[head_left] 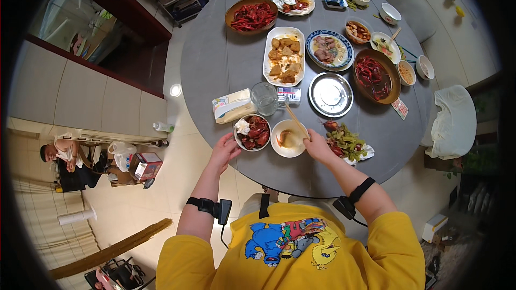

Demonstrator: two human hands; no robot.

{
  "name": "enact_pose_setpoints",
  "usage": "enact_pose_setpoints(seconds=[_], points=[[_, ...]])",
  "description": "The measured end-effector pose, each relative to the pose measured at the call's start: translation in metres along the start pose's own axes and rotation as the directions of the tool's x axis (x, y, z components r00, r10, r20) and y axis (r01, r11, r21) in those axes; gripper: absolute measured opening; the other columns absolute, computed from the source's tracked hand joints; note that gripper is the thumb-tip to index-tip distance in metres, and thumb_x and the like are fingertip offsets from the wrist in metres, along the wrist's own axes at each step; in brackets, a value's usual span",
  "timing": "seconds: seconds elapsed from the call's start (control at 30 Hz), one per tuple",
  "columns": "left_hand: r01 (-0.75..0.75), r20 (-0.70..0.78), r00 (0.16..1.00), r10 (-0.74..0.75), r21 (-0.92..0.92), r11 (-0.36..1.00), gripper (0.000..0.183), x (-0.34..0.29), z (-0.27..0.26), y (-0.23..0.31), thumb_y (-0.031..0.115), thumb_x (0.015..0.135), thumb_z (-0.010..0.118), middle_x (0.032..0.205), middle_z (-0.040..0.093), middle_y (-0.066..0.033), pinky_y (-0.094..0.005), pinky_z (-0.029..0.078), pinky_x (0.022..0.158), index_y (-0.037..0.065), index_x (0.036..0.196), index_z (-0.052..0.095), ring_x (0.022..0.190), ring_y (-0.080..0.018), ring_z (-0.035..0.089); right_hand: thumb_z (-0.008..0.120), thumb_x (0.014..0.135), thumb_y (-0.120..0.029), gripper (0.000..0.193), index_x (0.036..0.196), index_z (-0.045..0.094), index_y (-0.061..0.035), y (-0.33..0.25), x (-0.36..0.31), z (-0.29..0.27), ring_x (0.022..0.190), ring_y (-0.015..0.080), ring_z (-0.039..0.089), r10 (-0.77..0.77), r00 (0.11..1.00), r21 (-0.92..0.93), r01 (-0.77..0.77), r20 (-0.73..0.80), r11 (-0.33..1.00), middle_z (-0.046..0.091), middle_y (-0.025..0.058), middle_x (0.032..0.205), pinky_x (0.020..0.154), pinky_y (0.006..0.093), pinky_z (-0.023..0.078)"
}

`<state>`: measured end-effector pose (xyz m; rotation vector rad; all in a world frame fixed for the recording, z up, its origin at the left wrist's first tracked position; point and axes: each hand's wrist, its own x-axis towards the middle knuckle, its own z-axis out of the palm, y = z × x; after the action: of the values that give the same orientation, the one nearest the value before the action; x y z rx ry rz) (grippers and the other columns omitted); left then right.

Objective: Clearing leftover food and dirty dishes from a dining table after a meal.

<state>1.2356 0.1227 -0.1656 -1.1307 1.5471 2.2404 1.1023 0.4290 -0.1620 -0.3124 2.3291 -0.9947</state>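
Observation:
At the table's near edge, my left hand (222, 154) curves around the near-left side of a white bowl filled with dark red crayfish shells (257, 135) and a crumpled white tissue. My right hand (318, 146) grips the right rim of a second white bowl (286, 149), which holds a little brownish residue. A pair of chopsticks (294, 116) lies across that bowl, its near end by my right fingers. Behind the bowls stand a clear glass mug (264, 98) and a tissue pack (233, 106). Right of my right hand lies a heap of green pods and red shells (345, 143).
Farther back on the grey table (215, 59) are a white dish of browned chunks (285, 56), a blue-rimmed plate of meat (329, 49), a shiny metal plate (330, 94) and two brown bowls of crayfish (252, 16). A covered chair (451, 121) stands at the right.

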Motion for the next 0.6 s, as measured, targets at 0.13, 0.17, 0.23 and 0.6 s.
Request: enact_pose_setpoints(seconds=[0.13, 0.17, 0.23, 0.6], points=[[0.029, -0.01, 1.0, -0.029, 0.044, 0.999, 0.054, -0.01, -0.013, 0.005, 0.012, 0.09, 0.056, 0.121, 0.053, -0.0102, -0.0277, 0.055, 0.078, 0.006, 0.139, 0.032, 0.092, -0.0166, 0.061, 0.049, 0.085, -0.017, 0.036, 0.117, 0.051, 0.0005, 0.004, -0.001, 0.008, 0.1, 0.04, 0.057, 0.02, 0.999, 0.071, -0.017, -0.043, 0.997, 0.061, 0.0257, 0.104, 0.088, 0.0427, 0.044], [0.024, -0.004, 1.0, -0.024, 0.064, 0.998, 0.054, -0.014, -0.011, 0.008, 0.012, 0.09, 0.057, 0.122, 0.052, -0.0104, -0.0279, 0.055, 0.078, 0.006, 0.139, 0.032, 0.091, -0.0162, 0.061, 0.05, 0.086, -0.017, 0.036, 0.117, 0.051, 0.0005, 0.007, -0.001, 0.009, 0.1, 0.0388, 0.058, 0.024, 0.999, 0.105, -0.019, -0.045, 0.994, 0.061, 0.0251, 0.103, 0.088, 0.0419, 0.045], [0.012, -0.013, 1.0, -0.011, 0.09, 0.996, 0.053, -0.017, -0.01, 0.013, 0.013, 0.09, 0.057, 0.121, 0.053, -0.0101, -0.0277, 0.054, 0.077, 0.006, 0.138, 0.034, 0.089, -0.0159, 0.061, 0.05, 0.086, -0.018, 0.037, 0.118, 0.051, 0.0005, 0.01, -0.002, 0.011, 0.099, 0.0376, 0.059, 0.031, 0.998, 0.139, -0.024, -0.053, 0.99, 0.062, 0.0244, 0.103, 0.088, 0.0411, 0.045], [-0.059, -0.066, 0.992, 0.104, 0.484, 0.873, 0.056, 0.005, -0.034, 0.026, 0.021, 0.082, 0.065, 0.095, 0.06, -0.0044, -0.0265, 0.052, 0.062, 0.005, 0.13, 0.043, 0.078, -0.013, 0.059, 0.059, 0.083, -0.023, 0.037, 0.112, 0.051, -0.0024, -0.001, -0.042, -0.006, 0.07, 0.0291, 0.062, 0.036, 0.971, 0.047, -0.025, -0.235, 0.999, 0.061, 0.0149, 0.072, 0.067, 0.0397, 0.047]])
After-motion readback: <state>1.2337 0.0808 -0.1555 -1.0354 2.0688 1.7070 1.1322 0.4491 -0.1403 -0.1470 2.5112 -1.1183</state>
